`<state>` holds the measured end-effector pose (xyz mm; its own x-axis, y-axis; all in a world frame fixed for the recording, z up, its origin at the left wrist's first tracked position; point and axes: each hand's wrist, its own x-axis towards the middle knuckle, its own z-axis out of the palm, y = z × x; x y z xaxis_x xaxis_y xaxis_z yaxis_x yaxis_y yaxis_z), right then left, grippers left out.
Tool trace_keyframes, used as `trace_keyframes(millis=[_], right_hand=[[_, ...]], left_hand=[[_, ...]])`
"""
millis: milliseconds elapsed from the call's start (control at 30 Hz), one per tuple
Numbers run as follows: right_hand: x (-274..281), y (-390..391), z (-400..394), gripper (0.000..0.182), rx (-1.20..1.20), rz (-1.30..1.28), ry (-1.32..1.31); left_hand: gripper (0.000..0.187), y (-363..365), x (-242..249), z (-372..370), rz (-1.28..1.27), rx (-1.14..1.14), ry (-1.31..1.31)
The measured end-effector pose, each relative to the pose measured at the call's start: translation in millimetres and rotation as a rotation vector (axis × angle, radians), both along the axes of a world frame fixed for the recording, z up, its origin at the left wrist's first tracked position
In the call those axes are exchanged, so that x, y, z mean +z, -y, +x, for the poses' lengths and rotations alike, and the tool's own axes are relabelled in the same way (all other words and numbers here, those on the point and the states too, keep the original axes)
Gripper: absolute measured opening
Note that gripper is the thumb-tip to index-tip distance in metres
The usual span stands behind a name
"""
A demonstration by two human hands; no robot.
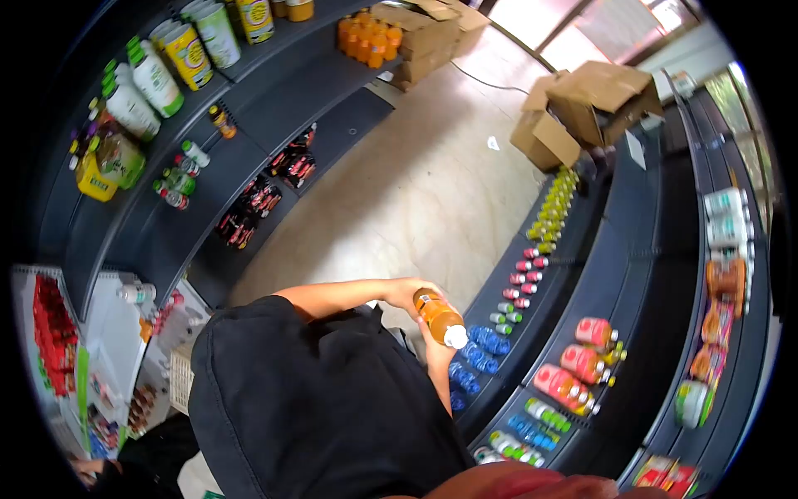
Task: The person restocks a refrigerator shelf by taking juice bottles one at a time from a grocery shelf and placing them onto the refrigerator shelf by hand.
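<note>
A bottle of orange drink [438, 315] with a white cap is held in front of my body, tilted so the cap points down and to the right. My left hand [406, 294] wraps round its labelled base end. From the other side, my right hand [435, 348] grips the bottle below the label, close to the cap end; some of its fingers are hidden behind the bottle. Blue-wrapped bottles [478, 356] lie on the low shelf just beyond my right hand.
Shelving [274, 83] on the left holds cartons, bottles and black packs. Right-hand shelves [615, 241] carry rows of bottles, including pink-labelled ones [565, 387]. Open cardboard boxes [594, 100] stand at the far end. Another person's dark sleeve [158, 457] shows at lower left.
</note>
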<state>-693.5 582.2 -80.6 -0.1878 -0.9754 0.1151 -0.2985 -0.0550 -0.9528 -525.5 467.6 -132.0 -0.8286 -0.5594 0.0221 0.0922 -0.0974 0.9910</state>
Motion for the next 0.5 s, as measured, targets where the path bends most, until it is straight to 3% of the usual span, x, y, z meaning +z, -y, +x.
trace_keyframes(millis=[133,267,500], right_hand=[[-11.1,47.5,5.0,0.067,0.141,0.235,0.223],[-21.9,98.5,-8.4,0.066,0.338,0.184,0.110],[-28.9,231.8,-53.5,0.062,0.464,0.364,0.318]], left_hand=[[0.081,20.8,-24.2,14.6,-0.117,0.110,0.321],[0.080,57.8,-39.0,14.7,-0.189,0.141,0.444],[0.077,162.3,-22.2,-17.3,-0.128,0.236,0.651]])
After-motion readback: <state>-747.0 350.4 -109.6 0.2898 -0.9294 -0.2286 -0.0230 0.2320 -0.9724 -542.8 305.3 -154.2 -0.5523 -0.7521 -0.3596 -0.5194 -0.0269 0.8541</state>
